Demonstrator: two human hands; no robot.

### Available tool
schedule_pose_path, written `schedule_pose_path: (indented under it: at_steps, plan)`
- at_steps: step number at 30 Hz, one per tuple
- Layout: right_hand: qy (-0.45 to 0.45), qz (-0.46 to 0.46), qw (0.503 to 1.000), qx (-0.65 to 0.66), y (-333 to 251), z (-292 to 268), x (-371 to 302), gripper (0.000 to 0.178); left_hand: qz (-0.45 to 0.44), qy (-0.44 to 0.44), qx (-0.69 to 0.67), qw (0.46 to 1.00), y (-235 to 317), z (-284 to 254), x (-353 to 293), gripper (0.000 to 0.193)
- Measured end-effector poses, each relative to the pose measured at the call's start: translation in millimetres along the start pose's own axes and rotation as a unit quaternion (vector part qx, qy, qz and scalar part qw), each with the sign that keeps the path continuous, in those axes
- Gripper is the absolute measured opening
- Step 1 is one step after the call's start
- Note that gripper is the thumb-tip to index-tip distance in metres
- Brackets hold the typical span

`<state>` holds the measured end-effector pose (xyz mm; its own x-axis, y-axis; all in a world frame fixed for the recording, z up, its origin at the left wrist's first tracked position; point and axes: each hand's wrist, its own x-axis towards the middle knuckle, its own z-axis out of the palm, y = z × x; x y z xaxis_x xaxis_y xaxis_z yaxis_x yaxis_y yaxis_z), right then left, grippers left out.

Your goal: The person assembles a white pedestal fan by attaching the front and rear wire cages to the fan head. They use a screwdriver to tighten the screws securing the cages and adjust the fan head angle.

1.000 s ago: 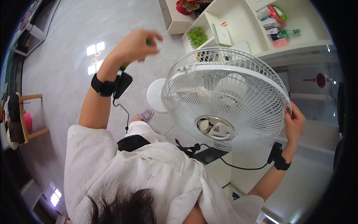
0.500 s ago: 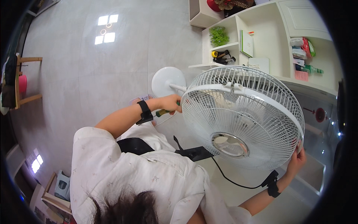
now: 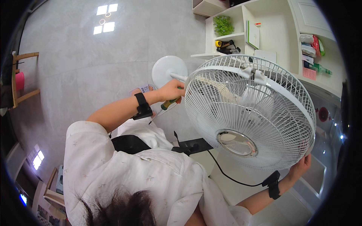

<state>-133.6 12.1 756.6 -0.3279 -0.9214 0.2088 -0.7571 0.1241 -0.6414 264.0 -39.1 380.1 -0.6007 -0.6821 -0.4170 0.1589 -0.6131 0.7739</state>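
Observation:
A white pedestal fan is tipped over in front of me, its wire guard [image 3: 215,116] facing me with a round shiny badge [image 3: 237,143] at the middle. White blades [image 3: 253,100] show through the wires. Two clip ends [image 3: 253,74] stand apart on the white rim band. My left hand [image 3: 171,91] is closed around a screwdriver [image 3: 169,103] with a green and yellowish handle, its shaft pointing back toward me. Those fingers also meet the guard's left edge. At the lower right rim, my right hand [image 3: 301,167] grips the guard, its fingertips partly hidden behind the wires.
The fan's round base [image 3: 166,67] lies beyond my left hand on grey floor tiles [image 3: 75,90]. White shelving [image 3: 275,22] at the right holds a green plant [image 3: 223,25] and a tape measure [image 3: 218,44]. A black cable [image 3: 230,177] runs to my right wrist strap. A wooden stool [image 3: 26,79] is far left.
The two clip ends on the rim band have spread apart and shifted right. The guard has tilted and moved slightly right with my right hand. The screwdriver's shaft is now more visible.

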Motion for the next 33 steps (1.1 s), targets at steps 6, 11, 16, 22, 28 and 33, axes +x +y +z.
schedule_pose_path:
  at_steps: [6,11,16,22,28,33]
  plan:
    - [0.050,-0.053,0.996,0.048,2,6,-4,0.034,-0.006,0.052,-0.051,0.997,8,5,0,0.015]
    - [-0.029,-0.033,0.999,0.004,3,-14,-6,0.033,-0.023,0.061,-0.052,0.997,7,5,6,0.017]
    - [-0.093,-0.004,0.996,0.016,-7,-16,-13,0.035,-0.066,0.093,-0.101,0.988,3,3,15,0.021]
    - [-0.127,-0.060,0.970,0.198,-13,2,-14,0.042,-0.066,0.176,-0.150,0.971,10,17,22,0.024]
    - [-0.009,-0.010,1.000,-0.016,-15,11,-11,0.030,-0.045,0.166,-0.147,0.974,8,19,24,0.024]
    - [0.006,0.019,0.999,0.047,-25,21,-9,0.025,0.037,0.106,-0.190,0.975,-9,11,31,0.028]
